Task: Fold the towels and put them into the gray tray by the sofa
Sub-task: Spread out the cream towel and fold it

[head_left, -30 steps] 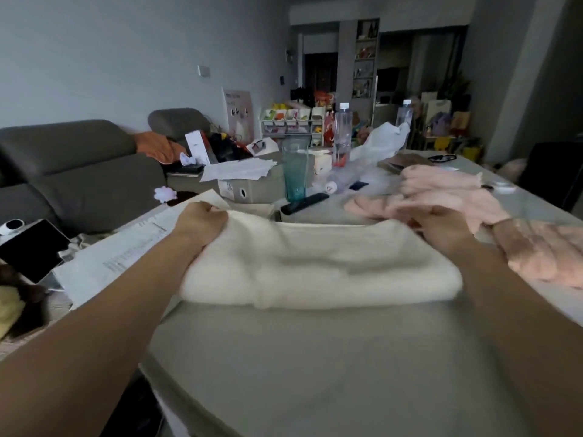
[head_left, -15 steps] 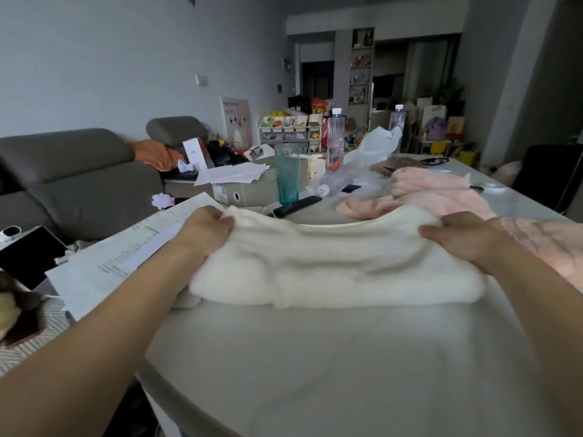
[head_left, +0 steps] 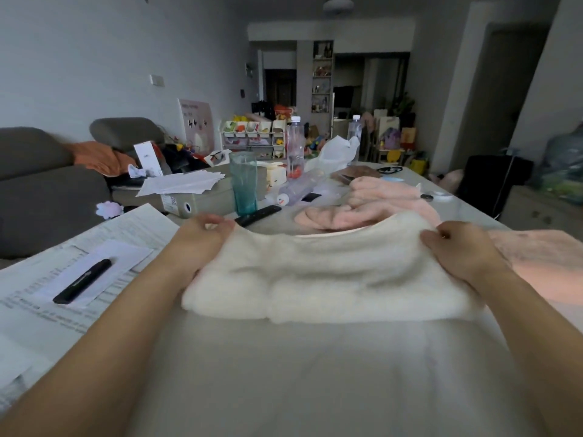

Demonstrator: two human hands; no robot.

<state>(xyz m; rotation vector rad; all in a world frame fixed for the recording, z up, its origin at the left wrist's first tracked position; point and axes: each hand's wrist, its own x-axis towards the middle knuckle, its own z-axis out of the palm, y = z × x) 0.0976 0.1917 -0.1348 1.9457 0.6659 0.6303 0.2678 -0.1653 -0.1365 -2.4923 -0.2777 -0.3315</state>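
A cream towel point(head_left: 328, 272), folded into a thick band, lies across the grey table point(head_left: 299, 373) in front of me. My left hand point(head_left: 202, 241) pinches its far left corner and my right hand point(head_left: 454, 247) pinches its far right corner; the far edge is raised and sags between them. A crumpled pink towel point(head_left: 375, 203) lies behind it, and another pink towel point(head_left: 542, 263) lies to the right. A grey box-like tray point(head_left: 214, 200) with papers on top stands at the table's far left, beside the grey sofa point(head_left: 47, 190).
Printed sheets point(head_left: 63, 298) with a black marker point(head_left: 82, 280) cover the table's left side. Behind the towel are a teal glass point(head_left: 243, 181), a black remote point(head_left: 258, 215), plastic bottles point(head_left: 296, 146), and a white bag point(head_left: 334, 152). A black chair point(head_left: 492, 181) stands at the right.
Both hands went from pressing on the towel's ends to pinching its far corners and lifting the far edge. The view has tilted up and a marker on the papers has come into sight.
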